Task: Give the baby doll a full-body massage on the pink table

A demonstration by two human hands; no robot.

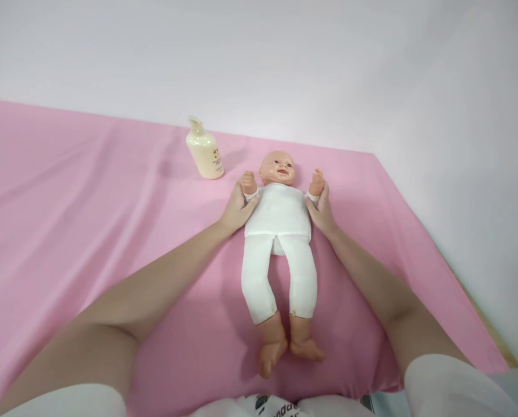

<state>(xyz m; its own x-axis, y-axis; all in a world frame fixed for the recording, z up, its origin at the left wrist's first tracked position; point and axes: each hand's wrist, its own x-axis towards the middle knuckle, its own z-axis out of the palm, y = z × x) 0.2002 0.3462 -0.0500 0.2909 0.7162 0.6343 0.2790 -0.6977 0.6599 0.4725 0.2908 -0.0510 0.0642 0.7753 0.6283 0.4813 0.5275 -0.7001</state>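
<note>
Nearest to you, your white sleeves point(454, 385) are sitting at the bottom corners, and the near edge of the pink sheet point(68, 220) is running right under your chest, so there's basically no spare room on your side.

The baby doll point(279, 243) is lying on its back a bit right of the middle, feet point(291, 350) pointing at you and almost reaching that near edge, head point(277, 167) pointing far. Legs in white cloth are lying slightly apart.

Your left hand point(238, 209) is cupping the doll's side just under its raised arm, fingers pressed together along the torso, thumb up near the little wrist. Your right hand point(322, 209) is doing the same on the other side, fingers together and touching the doll's wrist and shoulder. So you're holding it from both sides at the chest.

Left of the doll you're getting loads of open pink sheet, just wrinkles. On the right the sheet's edge is slanting in, so that side is tighter.

Farther back, a cream lotion bottle point(205, 152) is standing up, a little tilted, just left of the head and not touching it. The far edge of the sheet is meeting the pale wall point(285, 58) right behind it.
</note>
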